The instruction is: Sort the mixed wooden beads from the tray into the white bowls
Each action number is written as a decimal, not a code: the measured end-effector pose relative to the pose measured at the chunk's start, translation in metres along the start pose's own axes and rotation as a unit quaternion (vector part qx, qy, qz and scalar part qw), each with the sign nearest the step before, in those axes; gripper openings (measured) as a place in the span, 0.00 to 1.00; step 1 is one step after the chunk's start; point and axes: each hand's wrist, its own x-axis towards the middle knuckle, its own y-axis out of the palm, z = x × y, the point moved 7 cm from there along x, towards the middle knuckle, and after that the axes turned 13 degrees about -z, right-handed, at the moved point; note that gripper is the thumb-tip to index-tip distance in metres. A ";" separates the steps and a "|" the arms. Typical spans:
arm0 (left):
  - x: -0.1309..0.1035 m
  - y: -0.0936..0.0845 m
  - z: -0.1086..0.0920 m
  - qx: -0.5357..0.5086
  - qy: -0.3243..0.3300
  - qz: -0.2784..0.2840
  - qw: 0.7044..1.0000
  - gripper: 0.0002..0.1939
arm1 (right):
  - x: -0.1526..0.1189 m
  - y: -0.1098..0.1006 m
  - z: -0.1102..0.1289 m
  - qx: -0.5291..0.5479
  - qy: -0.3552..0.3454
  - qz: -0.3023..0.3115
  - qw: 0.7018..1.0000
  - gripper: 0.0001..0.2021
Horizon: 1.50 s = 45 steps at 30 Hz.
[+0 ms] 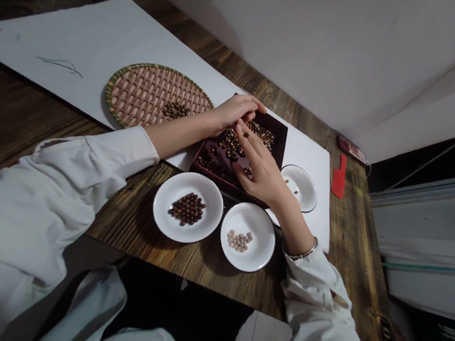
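Observation:
My left hand is over the back left of a dark maroon box, its fingers bent and pressed together; whatever they may hold is hidden. From the right, my right hand reaches over the same box with fingers stretched out and thumb apart. Its fingertips meet my left hand, or nearly so. One dark bead shows at the right hand's fingers; whether it is gripped or just lies there I cannot tell. Mixed brown, tan and black beads are scattered inside the box, partly covered by my hands.
A round woven tray with a heap of brown beads lies left. In front stand a white dish of dark beads and another of pale beads. A further dish, a red comb and a phone are right.

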 end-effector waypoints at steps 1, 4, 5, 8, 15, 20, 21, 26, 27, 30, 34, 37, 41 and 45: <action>0.000 0.000 0.000 0.000 0.000 0.000 1.000 0.07 | 0.000 0.000 0.000 0.000 -0.002 -0.001 1.000 0.37; -0.001 0.000 -0.001 0.003 0.003 -0.002 1.000 0.08 | 0.000 0.000 0.000 -0.001 0.001 0.002 1.000 0.37; -0.001 0.000 -0.001 0.006 0.005 -0.002 1.000 0.08 | 0.000 0.001 -0.001 0.000 0.005 0.004 1.000 0.37; 0.000 -0.001 -0.001 0.024 0.011 -0.002 1.000 0.08 | -0.001 0.001 -0.002 0.004 0.010 0.007 1.000 0.38; 0.003 -0.001 0.002 0.045 0.023 0.001 0.999 0.09 | -0.001 0.002 -0.002 0.001 0.002 0.005 1.000 0.36; 0.000 -0.001 -0.002 0.047 0.032 0.001 0.998 0.08 | -0.001 0.001 -0.004 0.004 -0.005 -0.014 1.000 0.34; -0.001 -0.001 -0.003 0.049 0.030 0.001 0.998 0.08 | -0.001 0.002 -0.006 0.002 0.001 -0.016 1.000 0.34; -0.004 0.004 -0.001 0.058 0.011 0.019 0.998 0.07 | -0.004 0.002 -0.017 -0.021 0.046 -0.030 0.998 0.33; -0.004 0.005 0.001 0.057 0.004 0.026 0.998 0.08 | -0.005 0.002 -0.019 -0.029 0.056 -0.032 0.997 0.33; -0.004 0.007 0.007 0.051 -0.011 0.046 0.998 0.10 | -0.007 0.004 -0.025 -0.050 0.077 -0.033 0.995 0.32; -0.005 0.007 0.008 0.060 -0.006 0.054 0.997 0.12 | -0.007 0.004 -0.033 -0.066 0.098 -0.042 0.992 0.32; -0.007 0.007 0.006 0.067 0.002 0.057 0.996 0.13 | -0.007 0.004 -0.038 -0.078 0.110 -0.051 0.989 0.31; -0.011 0.010 0.003 0.078 0.020 0.077 0.994 0.09 | -0.008 0.003 -0.043 -0.093 0.122 -0.063 0.986 0.29; -0.014 0.013 -0.002 0.090 0.052 0.100 0.990 0.07 | -0.010 0.002 -0.044 -0.103 0.129 -0.066 0.984 0.27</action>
